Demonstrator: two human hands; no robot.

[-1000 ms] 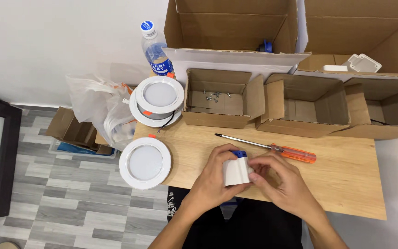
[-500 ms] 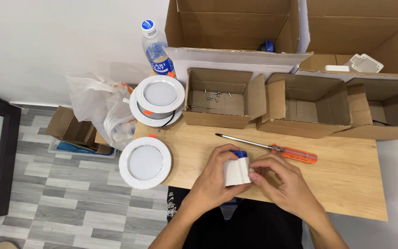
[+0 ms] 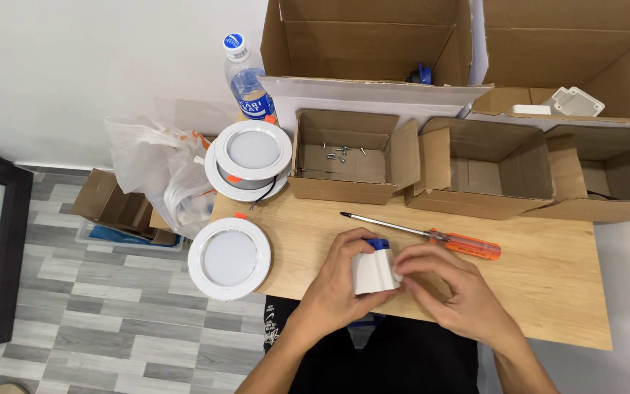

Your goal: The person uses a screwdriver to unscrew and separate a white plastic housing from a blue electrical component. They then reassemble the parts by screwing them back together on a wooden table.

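Both hands hold a small white plastic box [image 3: 373, 273] with a blue part at its top, just above the near edge of the wooden table [image 3: 548, 292]. My left hand [image 3: 340, 281] wraps its left side. My right hand [image 3: 450, 288] pinches its right side with the fingertips. An orange-handled screwdriver [image 3: 432, 235] lies on the table just beyond the hands, shaft pointing left.
A round white downlight [image 3: 229, 258] lies at the table's left edge; two more are stacked [image 3: 251, 157] behind it. Open cardboard boxes line the back, one [image 3: 344, 157] holding several screws. A plastic bottle [image 3: 246, 76] and a plastic bag [image 3: 158, 171] stand at the left.
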